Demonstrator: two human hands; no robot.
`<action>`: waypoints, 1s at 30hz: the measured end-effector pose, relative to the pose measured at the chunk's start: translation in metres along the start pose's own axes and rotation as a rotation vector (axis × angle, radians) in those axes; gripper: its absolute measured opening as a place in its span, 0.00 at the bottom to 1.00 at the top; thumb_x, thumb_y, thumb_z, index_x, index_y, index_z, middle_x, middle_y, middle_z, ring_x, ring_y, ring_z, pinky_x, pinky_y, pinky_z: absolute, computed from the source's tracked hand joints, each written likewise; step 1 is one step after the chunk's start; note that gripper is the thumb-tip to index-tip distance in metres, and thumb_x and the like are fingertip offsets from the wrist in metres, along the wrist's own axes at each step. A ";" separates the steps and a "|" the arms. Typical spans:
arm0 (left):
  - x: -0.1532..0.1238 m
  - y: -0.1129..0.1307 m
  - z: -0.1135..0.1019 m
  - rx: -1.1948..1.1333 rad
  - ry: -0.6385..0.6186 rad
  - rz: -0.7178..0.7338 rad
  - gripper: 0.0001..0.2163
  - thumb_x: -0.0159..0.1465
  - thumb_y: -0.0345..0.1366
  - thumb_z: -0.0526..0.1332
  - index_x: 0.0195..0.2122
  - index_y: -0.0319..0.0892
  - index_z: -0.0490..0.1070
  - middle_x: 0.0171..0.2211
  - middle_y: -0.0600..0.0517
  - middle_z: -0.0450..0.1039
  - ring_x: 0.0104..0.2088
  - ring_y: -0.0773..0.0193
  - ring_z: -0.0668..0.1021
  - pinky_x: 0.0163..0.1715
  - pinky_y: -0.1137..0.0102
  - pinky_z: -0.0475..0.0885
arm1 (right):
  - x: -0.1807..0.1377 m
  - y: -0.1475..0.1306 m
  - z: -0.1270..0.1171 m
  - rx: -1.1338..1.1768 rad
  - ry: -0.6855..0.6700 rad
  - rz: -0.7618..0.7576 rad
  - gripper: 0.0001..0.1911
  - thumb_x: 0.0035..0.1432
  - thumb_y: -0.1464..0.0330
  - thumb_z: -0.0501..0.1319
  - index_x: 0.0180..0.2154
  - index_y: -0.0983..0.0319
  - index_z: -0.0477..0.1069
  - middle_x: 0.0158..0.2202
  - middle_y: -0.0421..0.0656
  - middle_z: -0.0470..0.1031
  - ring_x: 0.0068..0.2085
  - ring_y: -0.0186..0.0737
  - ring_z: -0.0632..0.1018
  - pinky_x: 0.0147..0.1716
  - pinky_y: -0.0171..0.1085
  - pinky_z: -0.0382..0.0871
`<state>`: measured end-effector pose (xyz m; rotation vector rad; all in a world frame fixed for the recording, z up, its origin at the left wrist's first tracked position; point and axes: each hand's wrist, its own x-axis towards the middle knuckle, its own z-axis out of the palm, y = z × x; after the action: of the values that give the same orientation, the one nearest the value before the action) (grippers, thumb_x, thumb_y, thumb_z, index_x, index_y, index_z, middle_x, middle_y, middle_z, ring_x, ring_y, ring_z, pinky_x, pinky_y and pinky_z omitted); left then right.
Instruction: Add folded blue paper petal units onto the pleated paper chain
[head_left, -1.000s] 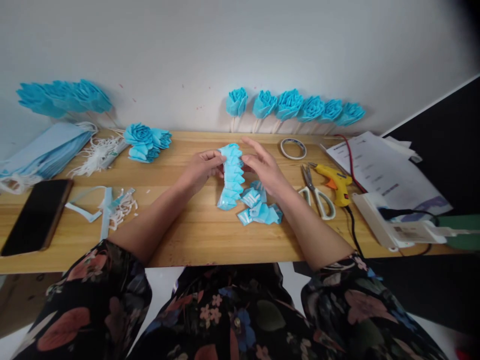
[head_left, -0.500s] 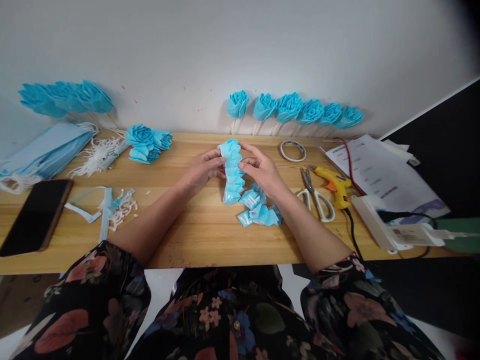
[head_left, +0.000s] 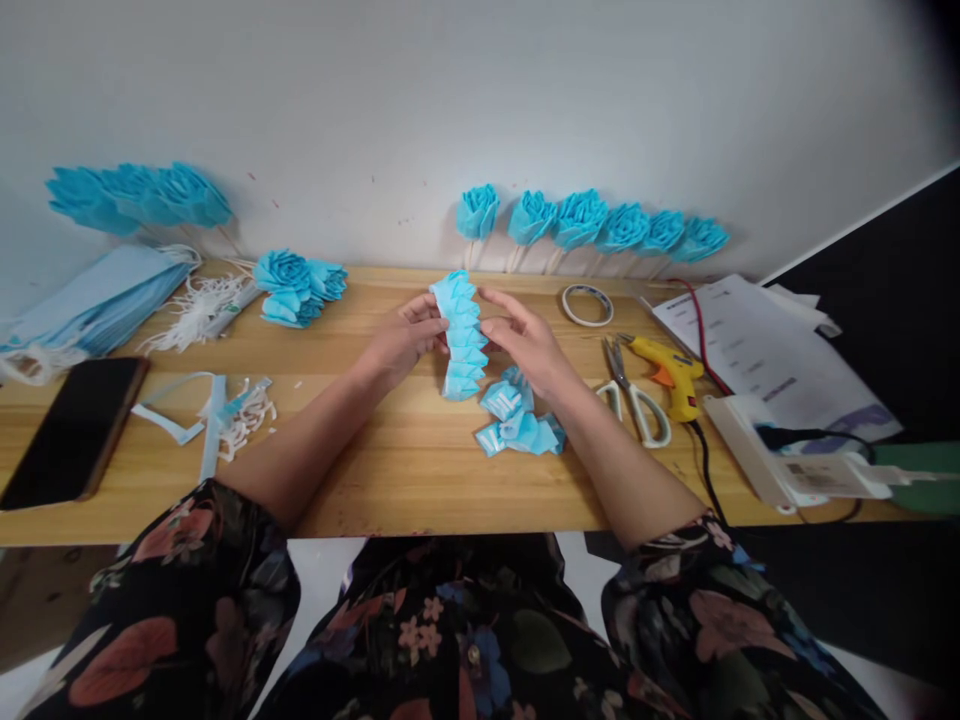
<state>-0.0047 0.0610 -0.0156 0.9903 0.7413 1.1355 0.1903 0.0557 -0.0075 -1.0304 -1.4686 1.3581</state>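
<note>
My left hand [head_left: 409, 338] grips the left edge of a pleated light-blue strip [head_left: 461, 345], its thumb in front and its other fingers partly hidden behind. The strip stands roughly upright, with a row of pointed, overlapping folds down its right side. At that right edge, the thumb and fingertips of my right hand [head_left: 529, 342] pinch near the middle, while the index finger stretches out above. Below my right hand, a small pile of crumpled blue folded strips [head_left: 521, 425] rests on the wooden table [head_left: 420, 470], partly hidden by the wrist.
Blue flowers on sticks [head_left: 581, 220] lean against the wall. More flowers [head_left: 292, 285] lie left, near flat blue masks [head_left: 105, 295], white cords [head_left: 196, 315], scraps [head_left: 217, 425] and a phone [head_left: 75, 430]. Rightward are tape [head_left: 587, 305], scissors [head_left: 637, 400], a yellow glue gun [head_left: 671, 370], papers [head_left: 772, 350] and a power strip [head_left: 750, 450].
The pleated strip has shifted slightly up and left and turned a little, so its pointed folds show more clearly. My right fingertips overlap its edge less. The pile stays in place.
</note>
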 end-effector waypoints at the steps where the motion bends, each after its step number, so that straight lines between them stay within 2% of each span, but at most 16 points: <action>1: 0.000 0.000 0.000 -0.003 0.003 -0.003 0.16 0.52 0.33 0.72 0.41 0.37 0.73 0.34 0.52 0.76 0.28 0.68 0.77 0.27 0.72 0.74 | 0.000 0.001 0.000 -0.002 -0.012 0.001 0.30 0.54 0.60 0.66 0.59 0.55 0.67 0.34 0.39 0.77 0.36 0.40 0.77 0.39 0.42 0.73; 7: -0.001 0.001 0.004 -0.015 -0.076 -0.052 0.17 0.55 0.40 0.71 0.41 0.39 0.72 0.28 0.53 0.74 0.26 0.67 0.77 0.28 0.72 0.73 | 0.003 0.005 -0.002 -0.049 0.034 -0.046 0.31 0.52 0.63 0.66 0.58 0.55 0.67 0.30 0.37 0.74 0.31 0.37 0.73 0.33 0.39 0.70; 13: -0.003 -0.001 0.005 0.059 -0.113 -0.009 0.20 0.51 0.35 0.74 0.43 0.40 0.72 0.32 0.53 0.76 0.27 0.69 0.76 0.28 0.73 0.72 | 0.003 0.006 -0.002 -0.084 0.027 -0.059 0.30 0.52 0.63 0.66 0.57 0.56 0.68 0.29 0.36 0.72 0.29 0.36 0.71 0.30 0.38 0.68; 17: -0.003 -0.002 0.004 0.065 -0.114 0.001 0.18 0.52 0.32 0.73 0.42 0.39 0.73 0.31 0.53 0.76 0.25 0.70 0.75 0.26 0.73 0.71 | 0.002 0.004 -0.001 -0.078 0.030 -0.065 0.30 0.52 0.64 0.66 0.57 0.55 0.68 0.28 0.35 0.72 0.29 0.36 0.71 0.31 0.38 0.68; 23: 0.001 0.000 0.001 0.000 -0.058 0.015 0.18 0.50 0.32 0.73 0.41 0.39 0.72 0.32 0.53 0.75 0.25 0.70 0.75 0.26 0.73 0.71 | 0.000 -0.002 -0.002 -0.039 0.000 -0.011 0.29 0.57 0.60 0.63 0.60 0.55 0.66 0.32 0.38 0.74 0.35 0.39 0.75 0.39 0.41 0.72; 27: 0.003 0.000 -0.001 -0.027 -0.023 0.038 0.17 0.51 0.32 0.72 0.41 0.39 0.71 0.32 0.54 0.75 0.26 0.70 0.76 0.27 0.73 0.71 | 0.001 0.001 -0.001 -0.031 -0.057 -0.016 0.33 0.54 0.59 0.66 0.60 0.53 0.65 0.33 0.38 0.73 0.36 0.41 0.75 0.38 0.42 0.72; 30: 0.002 0.001 0.000 -0.026 -0.039 -0.005 0.17 0.54 0.36 0.72 0.43 0.39 0.71 0.31 0.53 0.75 0.27 0.69 0.76 0.29 0.72 0.72 | 0.001 0.003 -0.001 -0.053 -0.043 -0.033 0.32 0.53 0.60 0.67 0.59 0.53 0.66 0.32 0.38 0.73 0.34 0.40 0.74 0.36 0.42 0.71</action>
<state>-0.0043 0.0635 -0.0152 0.9858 0.6960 1.1156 0.1908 0.0576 -0.0105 -1.0112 -1.5546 1.3318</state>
